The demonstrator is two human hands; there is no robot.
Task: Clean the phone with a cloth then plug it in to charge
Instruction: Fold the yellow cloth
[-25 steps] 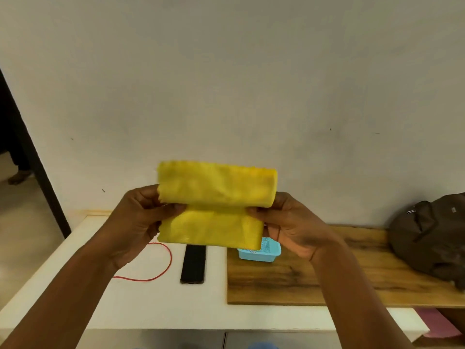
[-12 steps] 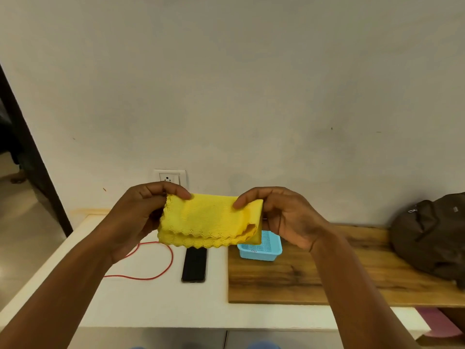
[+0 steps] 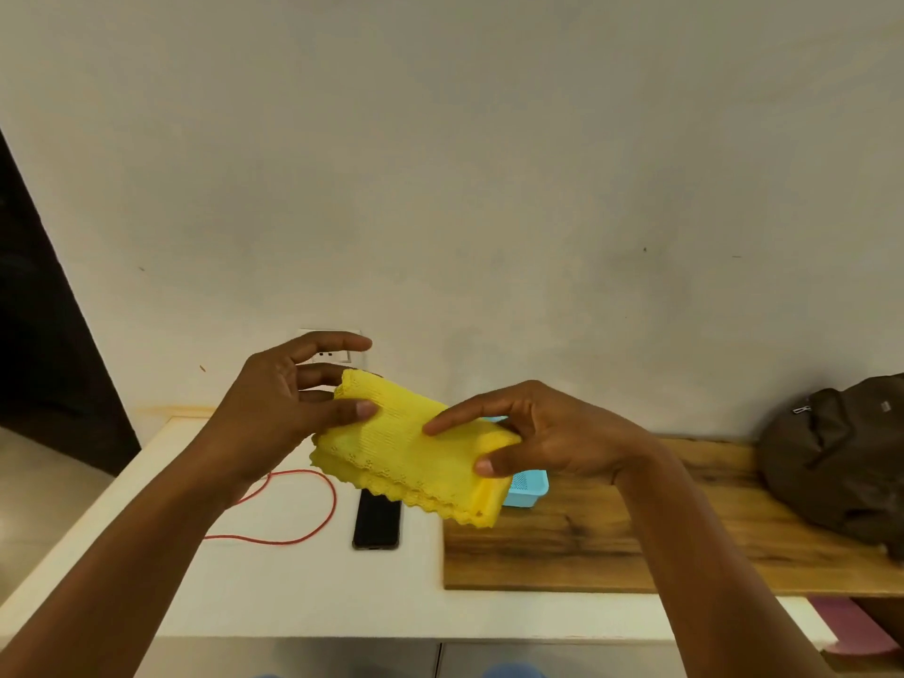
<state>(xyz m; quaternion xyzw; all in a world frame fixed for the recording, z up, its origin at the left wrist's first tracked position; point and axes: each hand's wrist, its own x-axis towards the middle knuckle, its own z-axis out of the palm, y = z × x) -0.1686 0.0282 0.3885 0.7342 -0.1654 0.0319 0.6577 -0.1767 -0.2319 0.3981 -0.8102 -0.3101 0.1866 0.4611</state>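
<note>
A folded yellow cloth point(image 3: 416, 457) with a scalloped edge hangs in the air above the white counter point(image 3: 274, 589), tilted down to the right. My left hand point(image 3: 283, 408) pinches its upper left end between thumb and fingers, index finger stretched out. My right hand point(image 3: 543, 437) pinches its right end, thumb below and fingers on top. Under the cloth a black phone point(image 3: 376, 523) lies flat on the counter, its far end hidden by the cloth. A red charging cable point(image 3: 303, 526) loops on the counter left of the phone. A white wall socket point(image 3: 332, 355) sits behind my left hand.
A wooden board point(image 3: 611, 550) lies on the counter's right part, with a small blue basket point(image 3: 526, 489) at its near-left corner, partly hidden by the cloth. A dark brown bag point(image 3: 836, 452) rests at the far right. A dark doorway point(image 3: 44, 345) opens at left.
The cloth has been folded down smaller and now tilts down to the right. My left hand's index finger has lifted off it. My right hand shifted its hold to the cloth's right end.
</note>
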